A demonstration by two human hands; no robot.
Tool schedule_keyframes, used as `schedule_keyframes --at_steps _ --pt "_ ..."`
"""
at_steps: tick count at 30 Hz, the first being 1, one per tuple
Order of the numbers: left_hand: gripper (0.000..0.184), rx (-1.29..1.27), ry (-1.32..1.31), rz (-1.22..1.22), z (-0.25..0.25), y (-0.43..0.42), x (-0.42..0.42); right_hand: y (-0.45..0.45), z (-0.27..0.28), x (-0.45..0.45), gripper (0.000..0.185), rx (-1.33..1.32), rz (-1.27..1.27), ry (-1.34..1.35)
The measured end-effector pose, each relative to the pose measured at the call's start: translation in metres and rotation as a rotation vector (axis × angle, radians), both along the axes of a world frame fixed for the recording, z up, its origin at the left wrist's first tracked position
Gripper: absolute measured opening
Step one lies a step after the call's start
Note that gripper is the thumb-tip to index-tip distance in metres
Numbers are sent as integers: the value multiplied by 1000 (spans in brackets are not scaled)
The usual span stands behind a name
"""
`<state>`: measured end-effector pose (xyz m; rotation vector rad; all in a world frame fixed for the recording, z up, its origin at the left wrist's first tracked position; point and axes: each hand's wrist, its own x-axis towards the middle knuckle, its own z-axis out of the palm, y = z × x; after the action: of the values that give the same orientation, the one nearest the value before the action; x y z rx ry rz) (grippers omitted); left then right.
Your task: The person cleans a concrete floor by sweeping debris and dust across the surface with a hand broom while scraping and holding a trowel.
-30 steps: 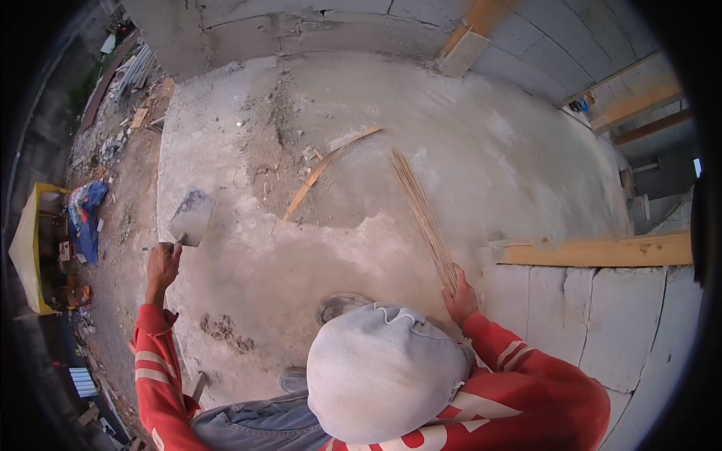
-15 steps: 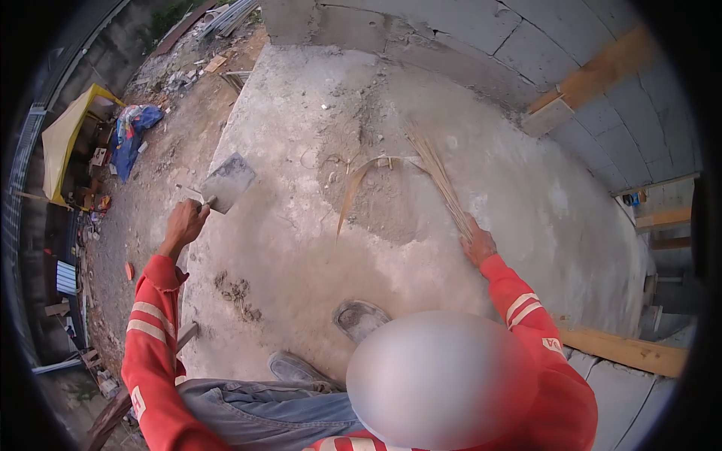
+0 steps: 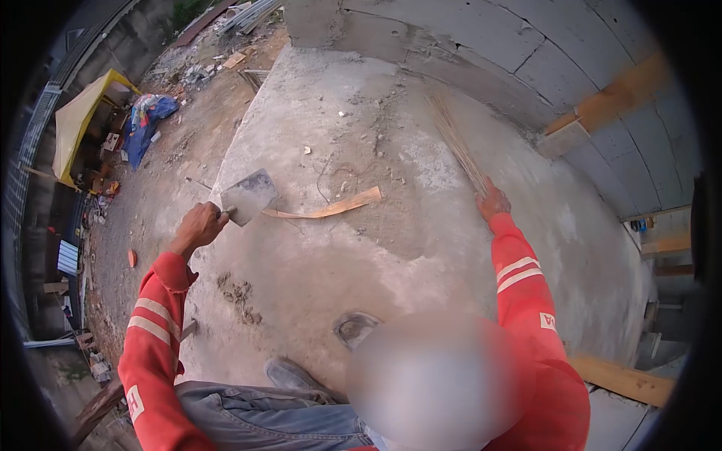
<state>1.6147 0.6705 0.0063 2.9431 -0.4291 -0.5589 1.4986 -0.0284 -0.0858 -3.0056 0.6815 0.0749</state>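
My left hand (image 3: 203, 225) is closed round the handle of a flat trowel (image 3: 252, 194), its grey rectangular blade held out over the slab's left edge. A stick broom (image 3: 455, 139), a bundle of thin pale sticks, extends up and left from my right hand (image 3: 492, 201), whose fingers wrap its end. Between the two tools lies a curved brown strip (image 3: 338, 206), its left end near the trowel blade. Loose sandy debris (image 3: 376, 169) covers the rough concrete floor (image 3: 301, 278) around the strip. Dark mortar clumps (image 3: 239, 297) sit nearer my feet.
A grey block wall (image 3: 481, 37) borders the slab at the top and right, with a timber beam (image 3: 617, 94) jutting from it. Another plank (image 3: 624, 381) lies at lower right. Left, beyond the slab's edge, are rubble ground and a yellow canopy (image 3: 83, 128). My shoes (image 3: 289, 373) stand on the slab.
The curved strip has swung from an upright arch to lying nearly level, closer to the trowel. The broom has moved away from the strip. The whole view has shifted slightly.
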Motion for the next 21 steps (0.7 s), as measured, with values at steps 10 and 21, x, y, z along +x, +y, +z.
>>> schedule_keyframes --at_steps 10,21 --pt "36 64 66 -26 14 0 -39 21 -16 97 66 175 59 -111" --pt "31 100 13 66 19 18 -23 65 12 35 69 392 537 214"
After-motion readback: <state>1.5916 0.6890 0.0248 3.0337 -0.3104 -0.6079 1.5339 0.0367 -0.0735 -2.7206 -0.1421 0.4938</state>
